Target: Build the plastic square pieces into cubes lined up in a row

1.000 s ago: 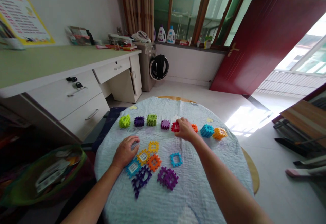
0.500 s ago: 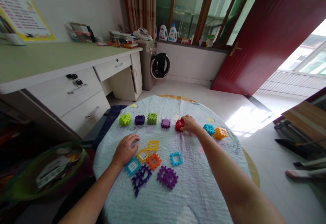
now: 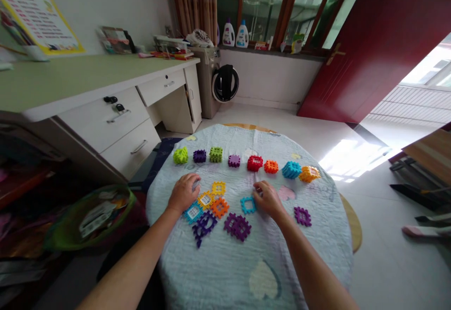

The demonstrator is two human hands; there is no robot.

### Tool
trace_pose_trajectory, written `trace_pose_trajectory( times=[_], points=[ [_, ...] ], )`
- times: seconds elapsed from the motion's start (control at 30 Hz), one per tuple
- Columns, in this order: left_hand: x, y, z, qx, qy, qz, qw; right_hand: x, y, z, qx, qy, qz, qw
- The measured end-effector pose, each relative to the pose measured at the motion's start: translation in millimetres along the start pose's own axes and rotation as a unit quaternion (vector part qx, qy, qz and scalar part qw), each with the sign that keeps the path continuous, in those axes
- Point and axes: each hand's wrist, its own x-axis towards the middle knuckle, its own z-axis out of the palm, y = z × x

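My left hand (image 3: 183, 192) rests on the cloth with thumb and fingers apart, holding nothing. Close to it lie a blue window tile (image 3: 193, 212), a yellow window tile (image 3: 206, 200), another yellow tile (image 3: 219, 188), an orange tile (image 3: 220, 207) and dark purple tiles (image 3: 205, 226). My right hand (image 3: 268, 199) is open, its fingers bent, just right of a blue square frame (image 3: 248, 205); whether it touches the frame I cannot tell. Purple tiles (image 3: 237, 226) overlap in front of that frame. Farther right, a single purple tile (image 3: 302, 216) lies flat.
Across the far side of the round cloth-covered table (image 3: 260, 253) runs a row of stacks, among them lime (image 3: 181, 155), green (image 3: 216, 154), red (image 3: 254, 163), orange (image 3: 271, 166), blue (image 3: 291, 169) and yellow (image 3: 309, 174). A desk (image 3: 116, 77) stands left; a green basket (image 3: 56, 235) sits below.
My right hand has let go of the red stack and come back toward me, beside the blue frame. My left hand stays by the loose tiles. The view has shifted slightly.
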Motion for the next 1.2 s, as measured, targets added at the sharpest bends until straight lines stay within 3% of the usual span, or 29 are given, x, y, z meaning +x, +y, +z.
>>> trace_pose_trajectory(
  times=[0.2,0.47,0.67,0.93,1.2],
  points=[
    [1,5,-3.5,0.030,-0.018,-0.003,0.999,-11,2,21,0.005,0.083,0.002,0.997],
    [5,4,-2.0,0.060,-0.046,-0.025,0.997,-9,4,21,-0.002,0.077,0.009,0.997],
    [21,8,-1.7,0.098,-0.059,-0.069,0.991,-8,7,23,-0.004,0.083,-0.004,0.997],
    [26,20,4.5,0.148,-0.021,-0.084,0.985,-8,8,26,-0.012,0.098,-0.020,0.995],
    [24,18,4.5,0.134,0.000,-0.077,0.988,-9,7,26,-0.029,0.096,-0.020,0.995]
  ],
)
